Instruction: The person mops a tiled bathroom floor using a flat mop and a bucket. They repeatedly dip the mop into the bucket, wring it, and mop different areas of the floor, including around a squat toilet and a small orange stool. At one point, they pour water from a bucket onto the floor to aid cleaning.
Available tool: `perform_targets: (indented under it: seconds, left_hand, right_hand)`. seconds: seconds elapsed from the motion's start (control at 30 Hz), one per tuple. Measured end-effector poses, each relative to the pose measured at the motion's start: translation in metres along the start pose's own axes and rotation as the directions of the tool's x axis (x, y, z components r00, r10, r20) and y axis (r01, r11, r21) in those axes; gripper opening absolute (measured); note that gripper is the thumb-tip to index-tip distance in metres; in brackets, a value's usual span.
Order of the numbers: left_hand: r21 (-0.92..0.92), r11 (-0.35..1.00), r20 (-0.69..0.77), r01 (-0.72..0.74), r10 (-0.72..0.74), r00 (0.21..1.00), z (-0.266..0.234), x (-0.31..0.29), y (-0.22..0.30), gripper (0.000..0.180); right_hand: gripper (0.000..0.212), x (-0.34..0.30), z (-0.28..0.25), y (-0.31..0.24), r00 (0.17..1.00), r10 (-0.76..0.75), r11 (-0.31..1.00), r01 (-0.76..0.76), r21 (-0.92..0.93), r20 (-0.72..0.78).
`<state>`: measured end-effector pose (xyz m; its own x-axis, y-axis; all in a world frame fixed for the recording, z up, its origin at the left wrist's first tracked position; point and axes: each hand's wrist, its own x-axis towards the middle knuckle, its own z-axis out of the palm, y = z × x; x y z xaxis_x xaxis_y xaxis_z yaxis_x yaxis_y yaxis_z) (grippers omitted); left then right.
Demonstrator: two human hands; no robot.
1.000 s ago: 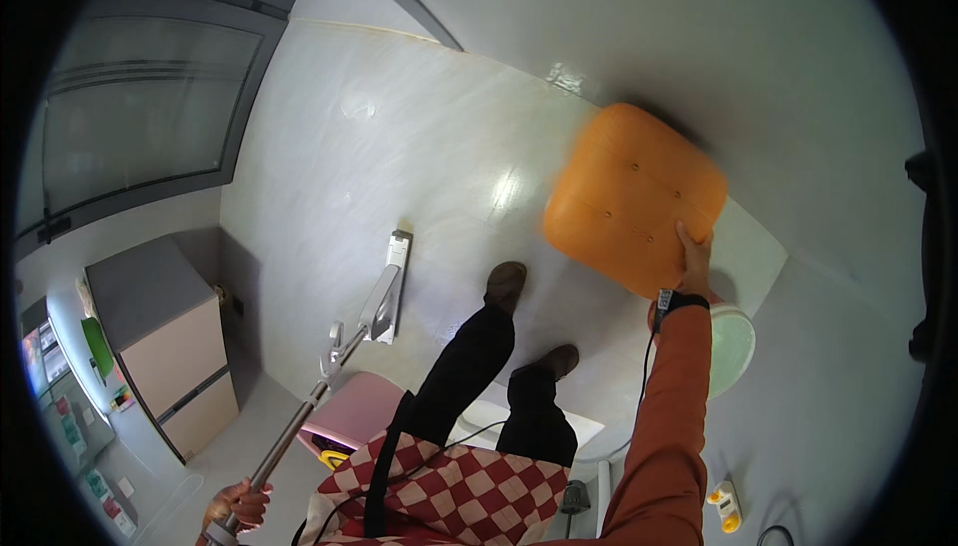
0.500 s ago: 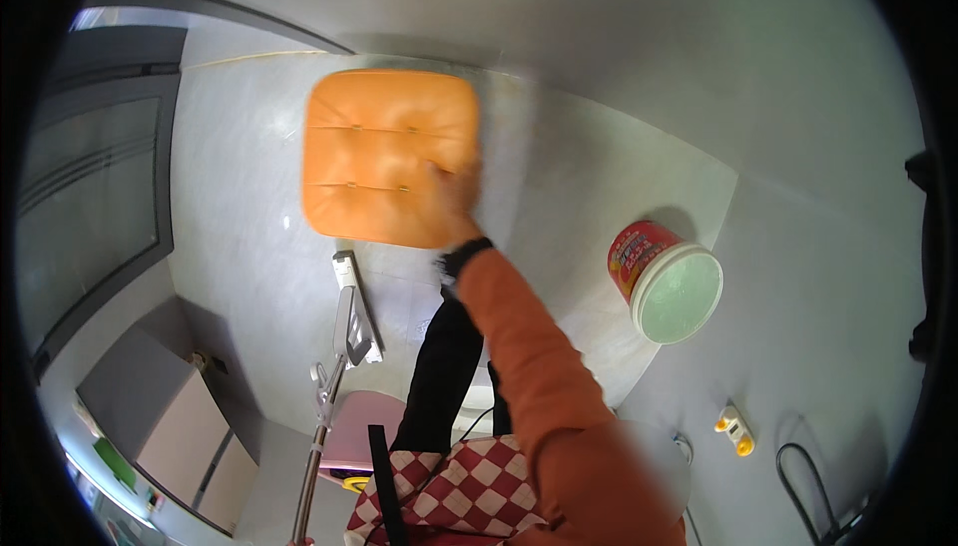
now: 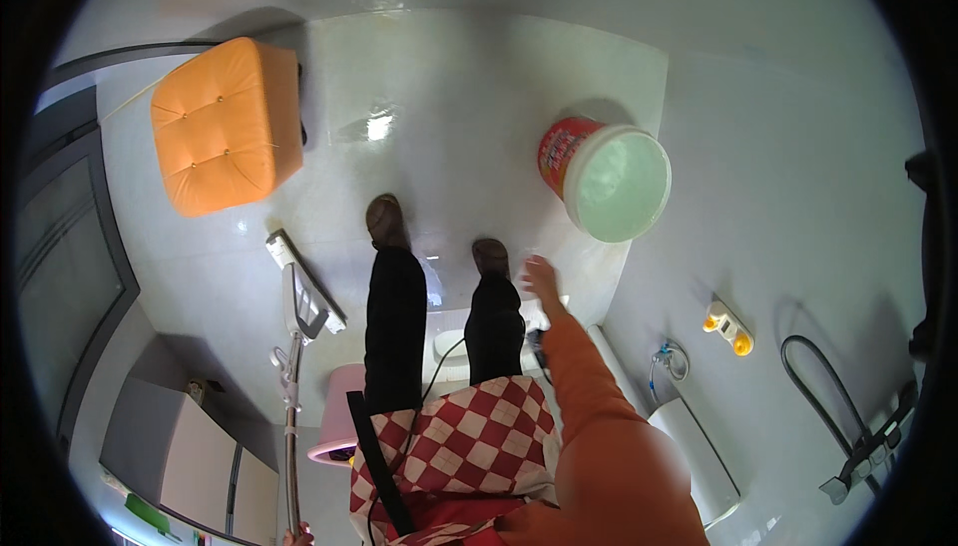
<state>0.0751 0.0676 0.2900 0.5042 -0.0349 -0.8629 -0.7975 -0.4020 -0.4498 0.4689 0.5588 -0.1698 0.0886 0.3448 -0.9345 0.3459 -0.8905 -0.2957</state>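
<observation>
At the lower left edge my left hand (image 3: 297, 536) is closed round the metal pole of a flat mop (image 3: 292, 416). Its long white head rests on the floor, left of my shoes. My right hand (image 3: 541, 280) is held out over the floor beside my right shoe, fingers apart with nothing in them. An orange tufted square stool (image 3: 215, 132) stands at the far left, apart from both hands. Nearest my right hand is a white and red plastic bucket (image 3: 617, 187), pale green inside; how full it is, I cannot tell.
A pink bin (image 3: 339, 411) stands left of my legs, and a white toilet (image 3: 449, 336) is behind them. Along the right wall are a water valve with a hose (image 3: 669, 358), a white and yellow fixture (image 3: 728, 328) and a dark looped hose (image 3: 813, 366). A glazed door (image 3: 75, 217) is at left.
My right hand has let go of the stool's top and drawn back rightward toward the bucket. The stool now stands farther left, and my view has shifted to the right.
</observation>
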Motion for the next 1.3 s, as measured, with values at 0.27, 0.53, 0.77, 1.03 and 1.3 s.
perform_targets:
  seconds: [0.27, 0.53, 0.77, 1.03, 1.3]
  left_hand:
    - [-0.167, 0.983, 0.276, -0.072, 0.117, 0.954, 0.068, -0.001, -0.047, 0.046]
    - [-0.156, 0.974, 0.313, -0.164, 0.206, 0.927, 0.117, 0.025, -0.086, 0.039]
    - [-0.092, 0.973, 0.251, -0.210, 0.227, 0.941, 0.103, 0.022, -0.072, 0.034]
    - [-0.056, 0.974, 0.303, -0.219, 0.225, 0.926, 0.060, 0.026, -0.052, 0.033]
    - [0.037, 0.960, 0.314, -0.277, 0.252, 0.915, 0.040, 0.030, -0.046, 0.032]
  right_hand:
    - [0.093, 0.035, -0.179, -0.106, 0.883, -0.106, 0.994, 0.096, -0.046, -0.456]
    - [0.048, 0.091, -0.155, -0.116, 0.909, -0.412, 0.896, 0.417, 0.152, -0.065]
    - [0.039, 0.070, -0.111, -0.132, 0.936, -0.296, 0.924, 0.331, 0.191, -0.190]
    - [0.029, 0.044, -0.033, -0.198, 0.814, -0.509, 0.861, 0.488, -0.146, -0.279]
    - [0.029, 0.063, 0.011, -0.247, 0.646, -0.748, 0.567, 0.503, -0.652, -0.152]
